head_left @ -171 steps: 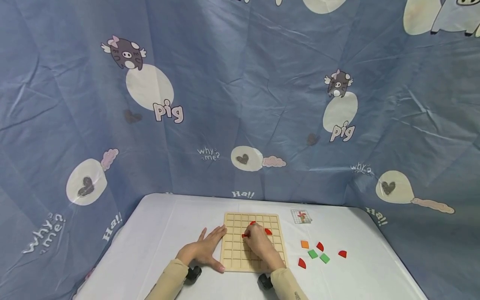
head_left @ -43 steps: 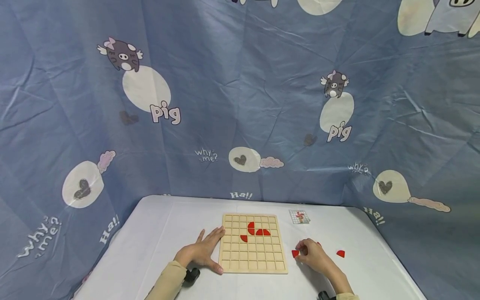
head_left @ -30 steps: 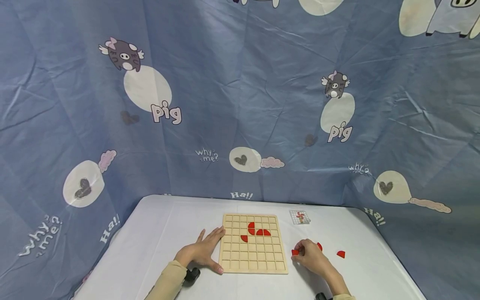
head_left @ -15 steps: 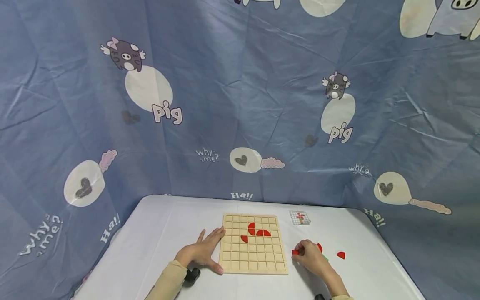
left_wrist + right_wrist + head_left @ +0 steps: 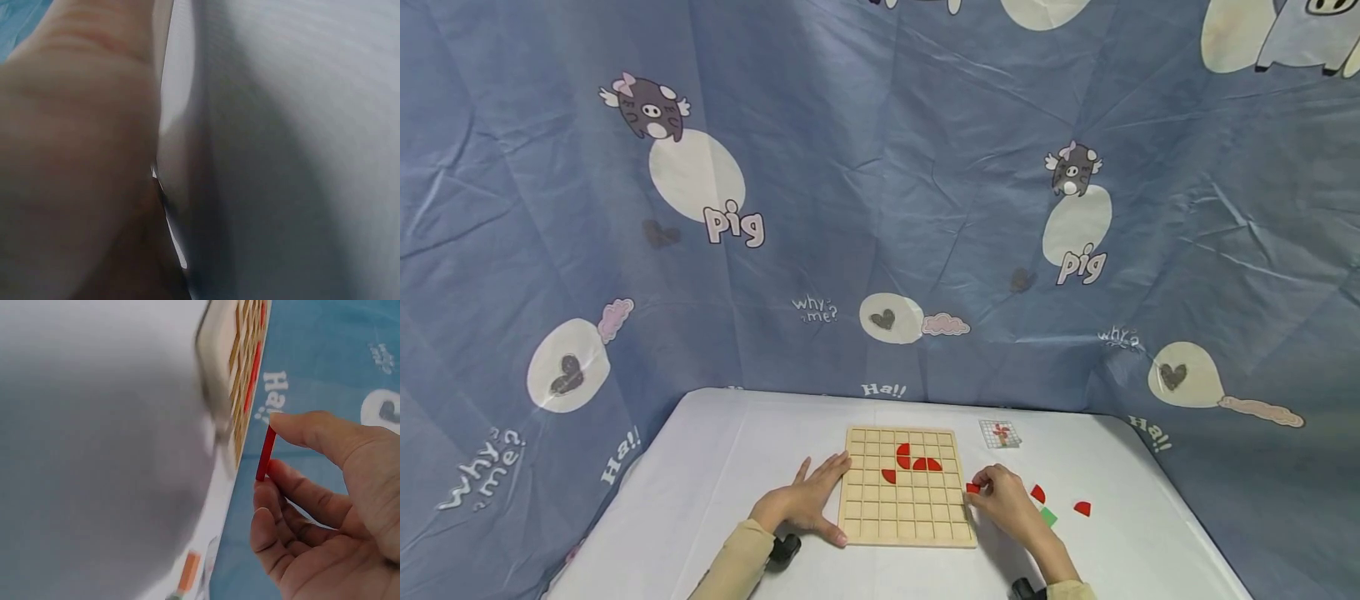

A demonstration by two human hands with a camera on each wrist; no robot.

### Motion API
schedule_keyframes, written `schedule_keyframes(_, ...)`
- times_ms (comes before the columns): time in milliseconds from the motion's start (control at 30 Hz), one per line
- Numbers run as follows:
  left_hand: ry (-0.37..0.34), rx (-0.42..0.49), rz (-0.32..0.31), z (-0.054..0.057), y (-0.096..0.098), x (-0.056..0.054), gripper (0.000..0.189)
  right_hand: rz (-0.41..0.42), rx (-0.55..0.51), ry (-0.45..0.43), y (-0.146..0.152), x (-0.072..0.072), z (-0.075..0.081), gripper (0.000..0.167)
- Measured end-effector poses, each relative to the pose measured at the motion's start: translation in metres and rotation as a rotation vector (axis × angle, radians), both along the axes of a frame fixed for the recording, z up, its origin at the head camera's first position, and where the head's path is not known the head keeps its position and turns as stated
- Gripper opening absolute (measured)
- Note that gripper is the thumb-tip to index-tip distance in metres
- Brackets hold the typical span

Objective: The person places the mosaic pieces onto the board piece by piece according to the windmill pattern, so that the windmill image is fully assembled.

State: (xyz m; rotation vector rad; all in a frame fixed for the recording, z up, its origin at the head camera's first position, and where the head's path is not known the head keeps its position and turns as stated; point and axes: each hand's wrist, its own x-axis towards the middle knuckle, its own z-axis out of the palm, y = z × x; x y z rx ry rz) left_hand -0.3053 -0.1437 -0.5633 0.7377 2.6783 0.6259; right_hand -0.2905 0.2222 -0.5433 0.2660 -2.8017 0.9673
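A square wooden grid board (image 5: 906,518) lies on the white table, with several red quarter-circle tiles in its cells, one of them a red tile (image 5: 889,476) left of the rest. My left hand (image 5: 801,504) is spread at the board's left edge, index fingertip and thumb right at its rim. In the left wrist view mostly blurred skin and tablecloth show. By the right edge of the board, my right hand (image 5: 1006,502) pinches another red quarter-circle tile (image 5: 267,453) between thumb and fingers, seen edge-on in the right wrist view.
Right of the board lie two loose red tiles, one red tile (image 5: 1037,493) nearer and one red tile (image 5: 1082,507) farther out, plus a green tile (image 5: 1048,517). An orange tile (image 5: 189,570) shows in the right wrist view. A small pattern card (image 5: 1000,433) lies behind them.
My right hand left the board, where more red tiles now show, went right to the loose tiles, took a red one and has moved back left to the board's edge. My left hand stays put.
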Motion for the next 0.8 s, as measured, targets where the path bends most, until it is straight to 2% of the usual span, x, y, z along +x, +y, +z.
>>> schedule_keyframes(400, -0.005, 0.002, -0.006, 0.003, 0.0, 0.002, 0.132, 0.162, 0.016, 0.031, -0.047, -0.006, 0.012, 0.019)
schedule_keyframes(800, -0.003, -0.022, -0.004, 0.002, 0.0, 0.001, 0.132, 0.243, -0.004, 0.025, -0.073, -0.012, 0.007, 0.019)
